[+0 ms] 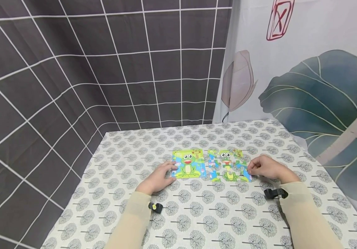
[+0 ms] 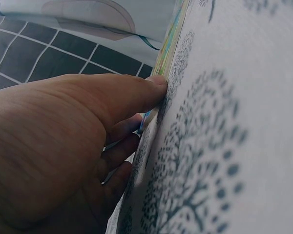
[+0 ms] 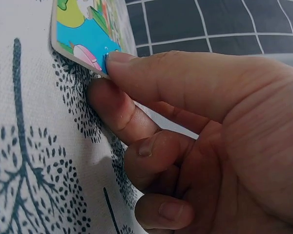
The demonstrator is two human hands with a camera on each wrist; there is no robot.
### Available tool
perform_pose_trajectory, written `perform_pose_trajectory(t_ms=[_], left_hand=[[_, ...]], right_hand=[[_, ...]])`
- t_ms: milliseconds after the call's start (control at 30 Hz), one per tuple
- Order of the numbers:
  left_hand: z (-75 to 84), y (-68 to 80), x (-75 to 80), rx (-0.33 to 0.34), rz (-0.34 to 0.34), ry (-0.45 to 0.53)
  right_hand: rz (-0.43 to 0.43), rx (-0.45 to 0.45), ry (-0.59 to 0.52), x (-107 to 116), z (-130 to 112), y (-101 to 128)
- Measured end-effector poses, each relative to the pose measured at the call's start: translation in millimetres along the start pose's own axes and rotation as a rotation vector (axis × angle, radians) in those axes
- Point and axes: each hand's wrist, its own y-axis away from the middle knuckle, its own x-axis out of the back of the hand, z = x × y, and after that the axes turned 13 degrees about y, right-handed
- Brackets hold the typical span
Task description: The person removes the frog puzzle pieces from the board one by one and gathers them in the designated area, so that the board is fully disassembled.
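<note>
A person is sitting at a table point(image 1: 197, 214) covered with a tree-print cloth, working on a frog jigsaw puzzle. Two frog pictures are lying flat side by side near the middle of the table: a whole frog card point(image 1: 189, 163) on the left, and on the right a frog puzzle point(image 1: 228, 165) that is only partly locked together, with gaps showing between its pieces. The left hand point(image 1: 158, 179) is resting on the cloth with its fingers fairly straight and close together, the fingertips point(image 2: 156, 85) pressing against the left edge of the card and steadying it. The right hand point(image 1: 267, 167) is curled, and its thumb and forefinger point(image 3: 122, 63) are pinching the corner of a puzzle piece point(image 3: 85, 46) at the right edge of the puzzle, lifting that corner slightly off the cloth. The step in hand looks like seating this edge piece; the next move probably calls for lining its tabs up with the neighbours and pressing it down flat without shoving the loose pieces apart. Both frogs are standing upright toward the person, heads pointing to the far wall, and the pair's long axis is running left to right across the table.
</note>
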Motion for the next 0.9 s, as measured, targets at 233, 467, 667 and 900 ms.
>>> perform_pose_trajectory(t_ms=[233,467,667,900], left_hand=[[1.0,0.1,0.9,-0.002,-0.002,0.005],[3.4,1.2,1.8,0.002,-0.011,0.012],[4.1,1.6,2.7,0.004,-0.013,0.01],[3.2,1.5,2.6,0.008,-0.014,0.006]], right_hand=[[-0.003,0.013,-0.027,1.5,-3.0,1.9],[0.011,-0.013,-0.009,-0.6,-3.5,0.1],[0.017,-0.042,0.013,-0.9,-1.6,-1.8],[0.011,-0.023,0.004,-1.5,-2.0,-0.8]])
